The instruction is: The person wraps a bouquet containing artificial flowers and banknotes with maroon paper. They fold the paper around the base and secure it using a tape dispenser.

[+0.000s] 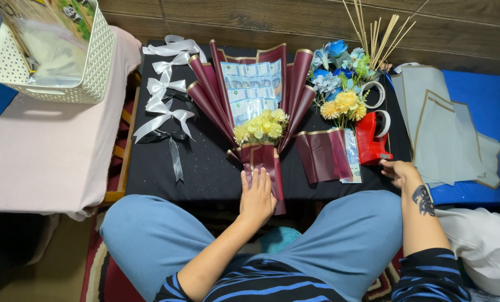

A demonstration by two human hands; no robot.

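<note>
From the head camera, looking down over the person's lap, the left hand (256, 197) lies flat with its grip released, fingers together and pressed on the lower stem of the maroon bouquet (255, 106), which rests on the black counter (205, 168) and fans upward from that hand. Just above the fingers sits a cluster of yellow flowers (261, 126), and above those a panel of pale blue printed notes, ringed by rolled maroon cones with gold edges. The right hand (399, 170) rests at the counter's edge, its fingers curled loosely at the base of the red tape dispenser (371, 140); whether its grip closes on anything I cannot tell. Between the two hands lies a folded maroon wrapping sheet (322, 155). Above the right hand stand blue and yellow artificial flowers (339, 78), one loose tape roll (373, 94) and a bunch of thin wooden sticks (381, 33). To that hand's right, grey wrapping sheets (445, 128) with gold borders lie stacked on a blue mat. Well left of the left hand lie four white ribbon bows (166, 92), a dark one below them, and a white perforated basket (54, 56) stands on a pink-covered table.
</note>
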